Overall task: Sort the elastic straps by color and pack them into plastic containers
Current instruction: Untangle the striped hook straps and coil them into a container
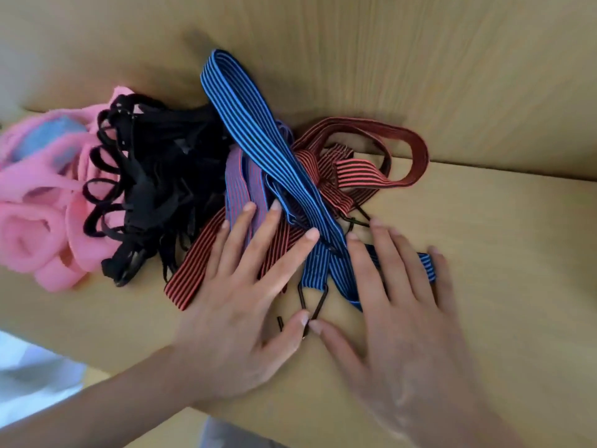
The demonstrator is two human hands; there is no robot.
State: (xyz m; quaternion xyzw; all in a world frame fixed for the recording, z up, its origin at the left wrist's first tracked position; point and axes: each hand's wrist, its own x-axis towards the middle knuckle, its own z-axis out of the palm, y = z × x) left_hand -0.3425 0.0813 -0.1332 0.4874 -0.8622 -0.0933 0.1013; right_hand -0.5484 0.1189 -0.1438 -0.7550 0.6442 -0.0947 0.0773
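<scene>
I am looking down on the wooden surface [500,253], where the elastic straps are lying in one mixed heap against the back panel [420,59]. The pink straps [35,227] are sitting at the far left and the black straps [155,176] just beside them. In the middle, the blue striped strap [258,124] is crossing over the red striped straps [416,150] and a purple striped strap [237,176]. So I am judging that the sorting is only starting: the colours are overlapping and nothing is packed. I am not seeing any plastic container clearly. A pale shape [35,367] is showing at the lower left, but I cannot tell what it is.

The left hand [245,286] is lying flat with fingers spread, its fingertips [249,207] resting on the red and purple stripes. The right hand [397,302] is also flat and spread, covering the near part of the blue strap. Neither hand is pinching anything. The two thumbs are almost meeting beside a black metal hook [319,302] at a blue strap's end.

For the next move I am thinking that one colour must be pulled free, probably the blue, since it is lying on top. The hooks are worrying me, because they may be catching in the neighbouring straps. I am judging that the pull is needing to be slow, with the other hand holding the heap down
</scene>
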